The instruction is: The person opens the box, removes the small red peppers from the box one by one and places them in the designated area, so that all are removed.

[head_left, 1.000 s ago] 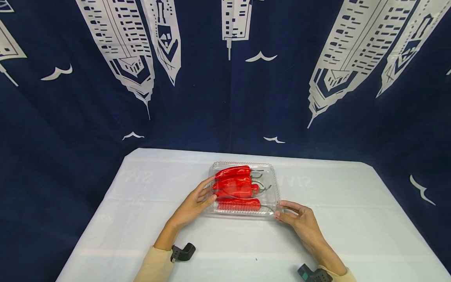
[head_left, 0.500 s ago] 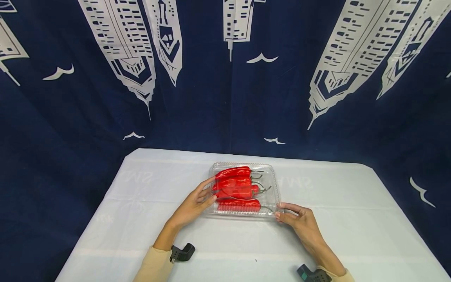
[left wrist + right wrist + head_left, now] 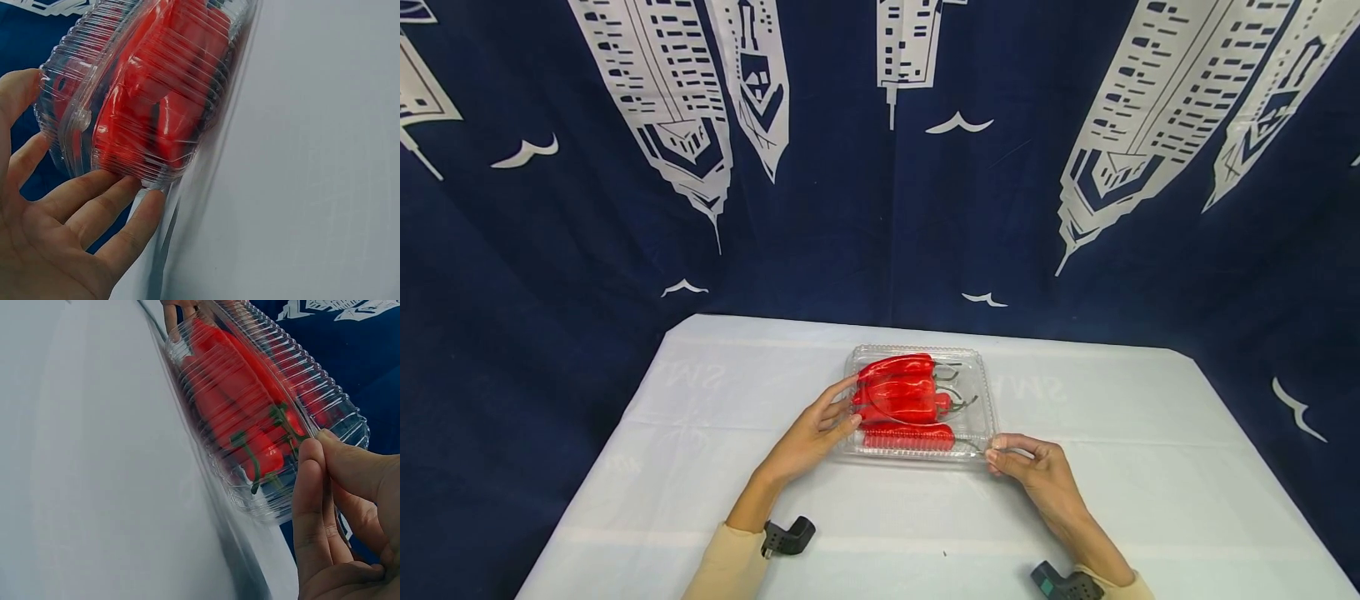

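A clear plastic clamshell container [image 3: 973, 429] sits on the white table with its lid over several red peppers [image 3: 898, 400]. Green stems of the peppers point to the right. At the left end my left hand [image 3: 808, 433] touches the container, its fingers fairly straight. The left wrist view has those fingertips [image 3: 128, 182] along the ribbed side and end wall. My right hand [image 3: 1037, 471] pinches the rim at the near right corner between thumb and forefinger, also plain in the right wrist view, where the thumb [image 3: 350, 459] lies on the rim.
White cloth covers the table [image 3: 1150, 467]. Behind it hangs a dark blue curtain [image 3: 835, 250] with white building and bird prints. A tiny dark speck [image 3: 944, 553] lies on the cloth near the front. Dark wrist cameras [image 3: 790, 536] are strapped to both wrists.
My right thumb and forefinger have drawn together at the container's near right corner. The left hand, the container and the peppers stay where they were.
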`<state>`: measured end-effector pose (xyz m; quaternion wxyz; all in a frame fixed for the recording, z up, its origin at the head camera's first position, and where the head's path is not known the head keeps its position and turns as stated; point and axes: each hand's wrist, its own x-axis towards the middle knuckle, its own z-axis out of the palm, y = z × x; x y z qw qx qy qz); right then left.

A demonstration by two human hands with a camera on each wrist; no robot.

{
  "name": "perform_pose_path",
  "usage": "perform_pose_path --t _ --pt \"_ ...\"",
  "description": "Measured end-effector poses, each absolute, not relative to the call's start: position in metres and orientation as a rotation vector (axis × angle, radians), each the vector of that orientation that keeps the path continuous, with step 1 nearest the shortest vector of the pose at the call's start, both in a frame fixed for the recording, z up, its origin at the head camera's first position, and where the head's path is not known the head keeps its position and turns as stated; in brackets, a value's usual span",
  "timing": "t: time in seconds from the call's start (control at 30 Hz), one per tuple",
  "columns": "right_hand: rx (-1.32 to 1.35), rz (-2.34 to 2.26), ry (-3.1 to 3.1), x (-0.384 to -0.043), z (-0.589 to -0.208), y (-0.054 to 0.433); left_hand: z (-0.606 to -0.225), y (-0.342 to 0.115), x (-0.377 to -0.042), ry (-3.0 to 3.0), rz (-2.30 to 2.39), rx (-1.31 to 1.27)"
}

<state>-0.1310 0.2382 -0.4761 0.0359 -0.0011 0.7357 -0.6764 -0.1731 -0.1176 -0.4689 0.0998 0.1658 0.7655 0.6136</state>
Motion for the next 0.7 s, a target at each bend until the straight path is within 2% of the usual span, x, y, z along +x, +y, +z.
perform_pose_path --t 0.3,0.7 --pt "-0.034 -2.036 2.255 -0.1314 -0.4741 0.2388 -0.4669 -0.1174 -0.1744 2.250 1.839 0.448" --pt "0.050 -1.960 2.245 -0.1295 -0.4663 0.2422 -0.4666 -0.1159 -0.1717 2.259 1.842 0.399"
